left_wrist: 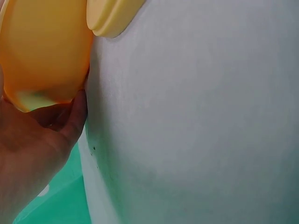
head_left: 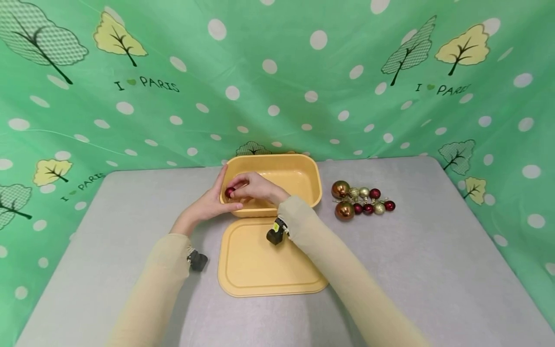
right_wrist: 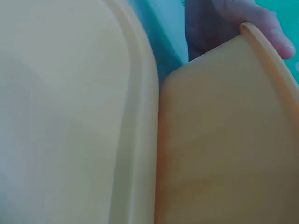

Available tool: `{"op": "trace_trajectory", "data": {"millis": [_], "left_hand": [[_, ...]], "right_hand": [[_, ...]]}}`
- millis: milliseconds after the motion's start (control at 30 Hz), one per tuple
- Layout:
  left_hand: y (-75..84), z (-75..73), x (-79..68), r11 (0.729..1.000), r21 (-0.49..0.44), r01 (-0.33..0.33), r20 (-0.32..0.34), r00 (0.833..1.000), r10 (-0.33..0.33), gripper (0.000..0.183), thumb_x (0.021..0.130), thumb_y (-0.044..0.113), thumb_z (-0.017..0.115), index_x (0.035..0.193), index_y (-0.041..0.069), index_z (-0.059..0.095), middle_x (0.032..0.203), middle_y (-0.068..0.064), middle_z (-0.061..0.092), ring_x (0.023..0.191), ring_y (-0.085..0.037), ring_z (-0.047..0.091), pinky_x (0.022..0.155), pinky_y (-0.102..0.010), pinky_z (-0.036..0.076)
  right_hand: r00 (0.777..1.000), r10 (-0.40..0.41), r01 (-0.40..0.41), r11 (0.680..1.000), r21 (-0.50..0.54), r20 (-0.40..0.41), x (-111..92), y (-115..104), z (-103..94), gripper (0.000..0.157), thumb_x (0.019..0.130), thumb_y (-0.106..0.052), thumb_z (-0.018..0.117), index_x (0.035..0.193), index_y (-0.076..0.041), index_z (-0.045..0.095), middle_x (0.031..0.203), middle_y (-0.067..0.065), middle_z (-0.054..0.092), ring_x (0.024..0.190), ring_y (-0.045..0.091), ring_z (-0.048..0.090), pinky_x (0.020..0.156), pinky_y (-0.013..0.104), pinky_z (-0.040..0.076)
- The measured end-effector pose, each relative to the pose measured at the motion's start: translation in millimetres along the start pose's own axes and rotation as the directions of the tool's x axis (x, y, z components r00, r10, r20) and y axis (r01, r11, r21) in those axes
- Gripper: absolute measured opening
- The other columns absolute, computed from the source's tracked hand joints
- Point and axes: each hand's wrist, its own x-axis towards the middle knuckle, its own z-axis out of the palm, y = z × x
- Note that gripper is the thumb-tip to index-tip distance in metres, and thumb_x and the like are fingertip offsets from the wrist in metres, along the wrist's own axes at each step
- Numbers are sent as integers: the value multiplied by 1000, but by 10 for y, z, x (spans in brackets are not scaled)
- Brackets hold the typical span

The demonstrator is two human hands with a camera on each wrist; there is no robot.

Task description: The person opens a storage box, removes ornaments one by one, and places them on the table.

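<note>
A yellow rectangular box [head_left: 320, 185] stands at the back of the table. My left hand [head_left: 205, 205] grips its left end, the thumb over the front left rim and the fingers along the outer wall. In the left wrist view that hand [left_wrist: 32, 154] lies against the box wall [left_wrist: 46, 51]. Inside the box, at its left end, my right hand [head_left: 253, 186] holds a small dark red Christmas ball [head_left: 229, 192] with its fingertips. The right wrist view shows only the box's outer side [right_wrist: 224, 126] and the left thumb over its rim; the right hand is out of that view.
The yellow lid [head_left: 264, 260] lies flat directly in front of the box. To the right, a group of Christmas balls lies on the grey table [head_left: 416, 270]: two large copper balls [head_left: 344, 211] and several small gold and dark red balls [head_left: 389, 206]. A green polka-dot cloth [head_left: 277, 82] hangs behind.
</note>
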Motion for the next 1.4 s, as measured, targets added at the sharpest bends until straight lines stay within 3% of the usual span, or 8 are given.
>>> {"op": "trace_trajectory", "data": {"millis": [133, 267, 533, 633, 800, 1100, 1400], "left_hand": [[-26, 2, -9, 1000, 12, 7, -5, 1000, -6, 116, 85, 24, 76, 152, 27, -18, 158, -20, -9, 142, -41, 7, 114, -54, 9], [-28, 2, -24, 1000, 19, 8, -10, 1000, -8, 115, 85, 22, 75, 153, 25, -18, 158, -19, -8, 142, -41, 7, 114, -55, 11], [116, -8, -56, 999, -10, 30, -6, 1000, -30, 114, 85, 17, 74, 153, 18, -18, 158, -22, -5, 142, -41, 12, 114, -52, 13], [24, -6, -14, 1000, -13, 25, -9, 1000, -25, 116, 85, 18, 75, 152, 22, -19, 159, -18, -7, 142, -39, 14, 114, -51, 14], [13, -3, -5, 1000, -16, 9, -10, 1000, -9, 117, 84, 20, 76, 152, 23, -19, 159, -17, -7, 141, -40, 15, 114, -50, 14], [16, -3, -2, 999, -37, -16, -16, 1000, 15, 119, 83, 18, 77, 153, 19, -19, 159, -18, -9, 142, -40, 12, 115, -49, 12], [15, -4, 8, 999, -45, -16, -13, 1000, 15, 120, 82, 19, 78, 152, 21, -19, 159, -17, -9, 143, -38, 13, 115, -48, 12]], "right_hand": [[1000, -21, 21, 1000, 21, -10, -41, -16, -8, 31, 89, 5, 62, 120, 6, 61, 106, 15, 65, 97, 34, 62, 86, 48, 52], [998, -54, 55, 998, 33, -28, -105, -39, -44, 32, 89, 4, 62, 121, 6, 61, 107, 14, 64, 103, 44, 58, 87, 52, 51], [989, -133, 132, 991, -14, -58, -314, -160, -248, 33, 89, 2, 62, 122, 6, 60, 110, 17, 64, 98, 34, 62, 90, 51, 49], [987, -150, 148, 988, -32, -61, -414, -206, -336, 33, 89, 2, 62, 122, 7, 60, 110, 17, 64, 100, 39, 61, 89, 48, 50], [984, -158, 153, 986, -61, -84, -593, -261, -479, 33, 90, 1, 62, 122, 6, 60, 110, 17, 64, 102, 45, 59, 83, 39, 53], [977, -163, 147, 982, -117, -139, -852, -243, -714, 32, 88, 5, 63, 119, 10, 60, 107, 18, 65, 95, 35, 64, 77, 30, 53], [980, -143, 127, 985, -117, -139, -1097, -202, -896, 32, 90, 1, 62, 120, 9, 60, 112, 19, 63, 102, 48, 58, 81, 27, 53]]}}
